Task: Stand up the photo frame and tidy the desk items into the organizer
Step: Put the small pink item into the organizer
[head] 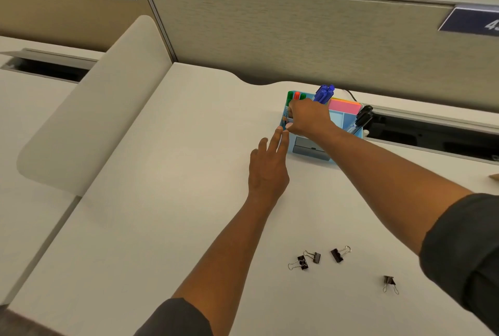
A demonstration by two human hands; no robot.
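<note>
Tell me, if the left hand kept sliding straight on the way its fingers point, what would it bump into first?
Most likely the blue organizer: the left hand points at its near left corner, fingertips apparently already touching it.

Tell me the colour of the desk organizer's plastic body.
Light blue plastic desk organizer, shown best in the head view.

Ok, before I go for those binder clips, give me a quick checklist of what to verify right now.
1. Organizer upright on the desk: ok.
2. Left hand free, fingers straight against the organizer's side: ok.
3. Right hand free: cannot tell, its fingers curl into a compartment.
4. Four binder clips put away: not ok, loose on the desk.
5. Blue pens and sticky notes in the organizer: ok.
6. Photo frame standing: cannot tell, not in view.
</note>
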